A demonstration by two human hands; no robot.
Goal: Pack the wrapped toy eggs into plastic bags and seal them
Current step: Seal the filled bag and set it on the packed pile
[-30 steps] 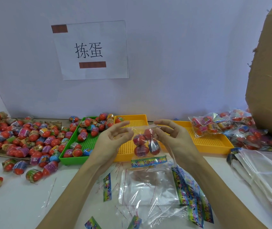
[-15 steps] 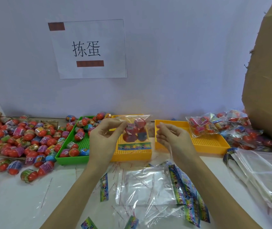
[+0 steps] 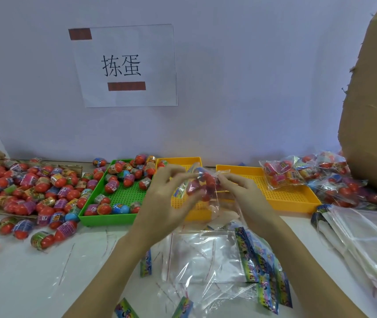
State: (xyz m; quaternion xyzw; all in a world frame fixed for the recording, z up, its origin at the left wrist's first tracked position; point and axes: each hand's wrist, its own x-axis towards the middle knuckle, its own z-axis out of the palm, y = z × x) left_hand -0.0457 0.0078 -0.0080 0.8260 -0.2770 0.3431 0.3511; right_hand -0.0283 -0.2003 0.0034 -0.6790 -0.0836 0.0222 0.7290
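Note:
A clear plastic bag (image 3: 200,185) holding several red wrapped toy eggs hangs between my hands above the left yellow tray (image 3: 180,162). My left hand (image 3: 167,196) grips the bag's left side, fingers curled around it. My right hand (image 3: 243,193) pinches the bag's right edge. The bag is blurred and tilted. Loose wrapped eggs (image 3: 29,189) lie heaped at the left and in the green tray (image 3: 105,218). Filled bags (image 3: 306,175) are piled at the right.
A second yellow tray (image 3: 293,200) sits right of my hands. Empty clear bags with printed header cards (image 3: 212,258) lie on the white table in front. More flat bags (image 3: 364,235) are stacked at the right. A cardboard box (image 3: 375,106) stands at the far right.
The bag hung upright from my left hand alone half a second ago. Now both hands grip it, and it has turned sideways and tilted.

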